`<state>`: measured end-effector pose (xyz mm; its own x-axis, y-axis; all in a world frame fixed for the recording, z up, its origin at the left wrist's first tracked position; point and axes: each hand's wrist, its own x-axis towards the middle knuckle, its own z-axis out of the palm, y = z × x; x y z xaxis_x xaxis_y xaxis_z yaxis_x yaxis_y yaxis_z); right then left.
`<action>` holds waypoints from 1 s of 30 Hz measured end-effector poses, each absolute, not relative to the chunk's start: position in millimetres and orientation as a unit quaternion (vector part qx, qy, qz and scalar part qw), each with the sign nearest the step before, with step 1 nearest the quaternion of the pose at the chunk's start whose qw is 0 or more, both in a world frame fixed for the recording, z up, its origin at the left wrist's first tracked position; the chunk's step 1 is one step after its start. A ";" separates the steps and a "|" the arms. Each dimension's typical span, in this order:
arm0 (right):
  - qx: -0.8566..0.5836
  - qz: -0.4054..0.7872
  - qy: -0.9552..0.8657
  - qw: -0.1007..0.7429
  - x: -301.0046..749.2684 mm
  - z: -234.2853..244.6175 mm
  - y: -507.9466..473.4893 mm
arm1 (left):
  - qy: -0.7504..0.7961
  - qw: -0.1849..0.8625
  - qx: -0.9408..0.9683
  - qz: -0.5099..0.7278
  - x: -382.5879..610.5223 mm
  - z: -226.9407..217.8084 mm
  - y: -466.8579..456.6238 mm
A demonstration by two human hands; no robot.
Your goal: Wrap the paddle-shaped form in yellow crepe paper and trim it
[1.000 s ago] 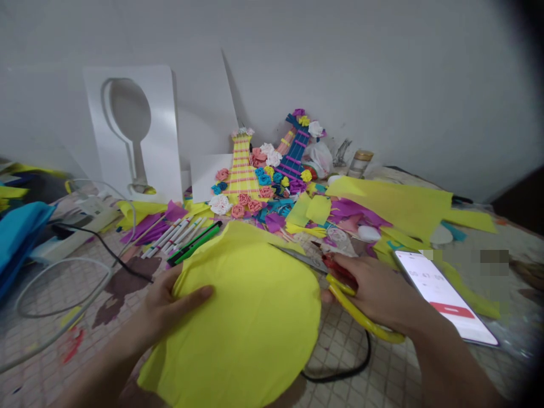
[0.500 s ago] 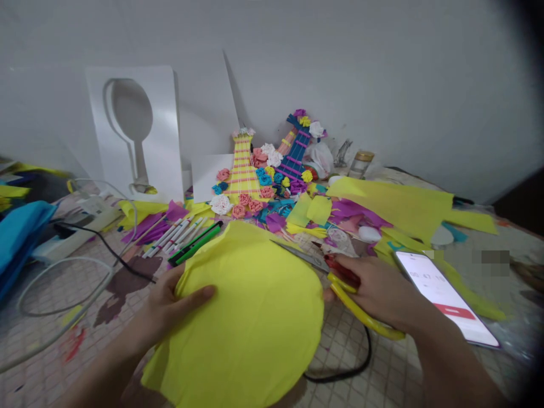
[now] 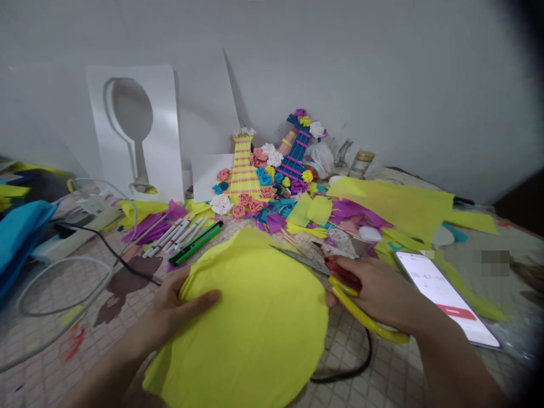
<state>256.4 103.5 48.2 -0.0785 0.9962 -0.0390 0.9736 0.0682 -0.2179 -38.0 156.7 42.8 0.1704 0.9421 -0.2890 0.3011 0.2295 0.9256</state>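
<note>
A large rounded sheet of yellow paper (image 3: 255, 317) lies in front of me on the tiled table. My left hand (image 3: 176, 309) pinches its left edge, thumb on top. My right hand (image 3: 378, 294) grips scissors (image 3: 340, 280) with red and yellow handles. Their blades point left and lie over the paper's upper right edge.
A lit phone (image 3: 446, 297) lies right of my right hand. Markers and a green pen (image 3: 187, 238) lie behind the paper. Paper-flower crafts (image 3: 263, 170), coloured paper scraps (image 3: 382, 209), a white cut-out board (image 3: 136, 133), cables (image 3: 97, 249) and a blue cloth (image 3: 17, 232) surround the work area.
The yellow sheet has been turned slightly and shifted right; its top edge now looks rounder. Both hands moved a little with it.
</note>
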 end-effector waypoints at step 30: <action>-0.665 0.128 -0.735 0.047 259.5 46.0 101.6 | 0.551 0.596 0.525 0.256 -35.0 43.7 154.4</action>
